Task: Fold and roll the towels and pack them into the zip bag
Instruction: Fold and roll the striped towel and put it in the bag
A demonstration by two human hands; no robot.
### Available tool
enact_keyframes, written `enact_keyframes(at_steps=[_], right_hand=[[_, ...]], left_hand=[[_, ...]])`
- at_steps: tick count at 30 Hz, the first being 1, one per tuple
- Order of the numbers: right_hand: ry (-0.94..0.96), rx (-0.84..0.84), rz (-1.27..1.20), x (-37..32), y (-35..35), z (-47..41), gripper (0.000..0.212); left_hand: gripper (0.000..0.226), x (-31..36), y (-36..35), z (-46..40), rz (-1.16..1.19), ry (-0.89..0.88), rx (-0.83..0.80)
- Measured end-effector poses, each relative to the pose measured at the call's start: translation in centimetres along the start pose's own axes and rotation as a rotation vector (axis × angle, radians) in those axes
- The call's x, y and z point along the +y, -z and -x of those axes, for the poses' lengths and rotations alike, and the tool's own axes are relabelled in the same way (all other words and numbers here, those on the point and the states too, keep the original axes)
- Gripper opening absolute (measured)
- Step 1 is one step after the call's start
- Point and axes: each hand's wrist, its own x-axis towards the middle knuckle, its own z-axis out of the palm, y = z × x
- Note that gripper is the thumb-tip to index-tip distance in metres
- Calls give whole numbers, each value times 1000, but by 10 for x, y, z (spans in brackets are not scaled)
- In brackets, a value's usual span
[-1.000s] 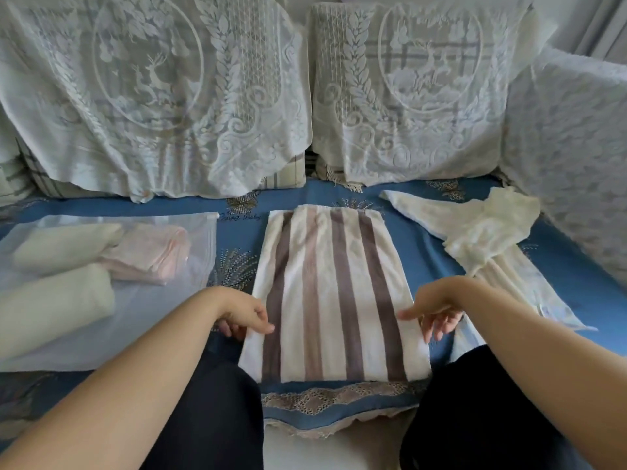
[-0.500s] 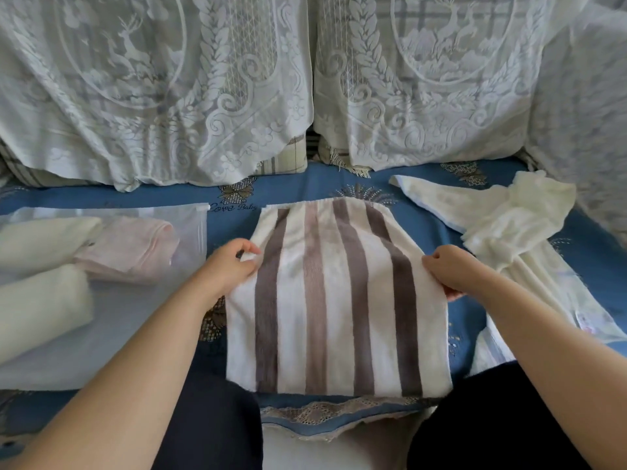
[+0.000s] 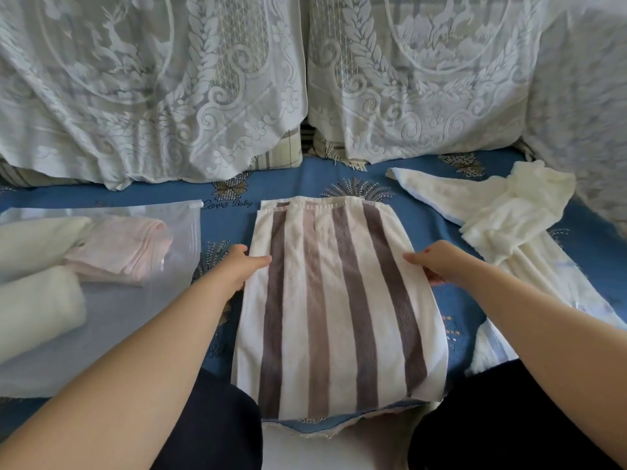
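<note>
In the head view, the striped towel (image 3: 334, 300) lies folded flat on the blue sofa cover (image 3: 437, 195), directly ahead of the person and between both forearms; its long axis runs away from the person toward the lace-draped cushions (image 3: 152, 89), and its brown and cream stripes run the same way; the near edge sits at the front lip of the seat, the far hemmed edge points at the gap between the two cushions. The left hand (image 3: 239, 266) grips the towel's left edge about a third of the way down from the far end, thumb laid on top of the cloth, the fingers tucked out of sight beneath; the right hand (image 3: 437, 262) grips the right edge at a matching height, thumb on top, fingers curled under the fold. To the left, well apart from the towel, the translucent zip bag (image 3: 112, 334) lies flat with two cream rolled towels (image 3: 37, 300) and a folded pink towel (image 3: 118, 249) inside it; to the right, a crumpled cream towel (image 3: 509, 218) lies loose on the cover, near the right hand.
</note>
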Motion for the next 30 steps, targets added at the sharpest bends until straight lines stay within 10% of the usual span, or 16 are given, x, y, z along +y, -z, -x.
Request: enact_keyframes(at_steps=[8, 14, 20, 30], right_hand=[[114, 59, -349, -46, -14, -77, 26], [221, 273, 93, -68, -21, -117, 32], [-108, -273, -521, -85, 2, -114, 20], [49, -363, -699, -91, 9, -109, 25]], left_hand=[[32, 30, -29, -60, 143, -164, 175], [36, 47, -24, -98, -224, -277, 275], [14, 77, -13, -106, 241, -44, -164], [32, 88, -8, -98, 427, -35, -282]])
